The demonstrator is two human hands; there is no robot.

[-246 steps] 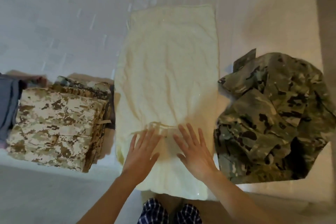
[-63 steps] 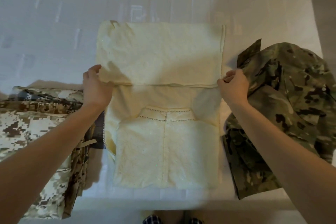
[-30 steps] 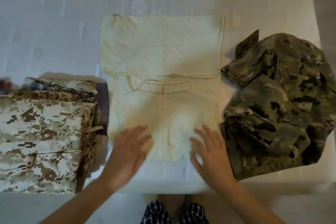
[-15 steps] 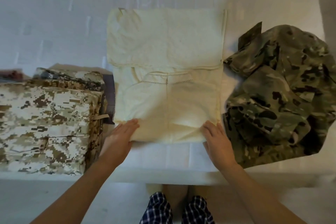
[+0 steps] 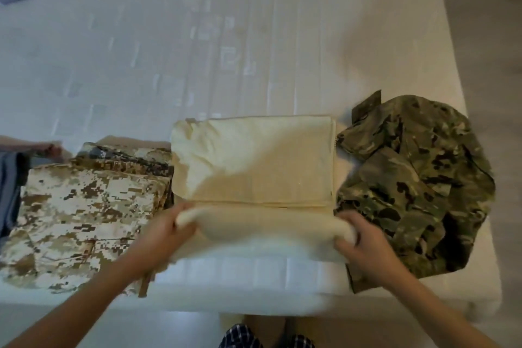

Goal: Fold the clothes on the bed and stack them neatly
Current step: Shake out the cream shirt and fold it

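Both hands moved from the cream garment's [image 5: 254,167] near corners to lifting its near edge over toward the far half; left hand [image 5: 166,230] and right hand [image 5: 360,240] each clenched on that rolled edge. Left of garment: folded desert-camo stack [image 5: 84,217]. Right: crumpled woodland-camo jacket [image 5: 418,178], touching it, all on white mattress [image 5: 254,37].

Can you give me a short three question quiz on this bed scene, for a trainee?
1. True or false: both hands hold the near edge of the cream garment.
2. Which lies to the person's right: A, the unfolded green camouflage jacket, or B, the folded tan camouflage stack?
3. Fill in: the left hand and right hand have lifted the edge off the ___.

Key: 1 true; 2 A; 3 bed.
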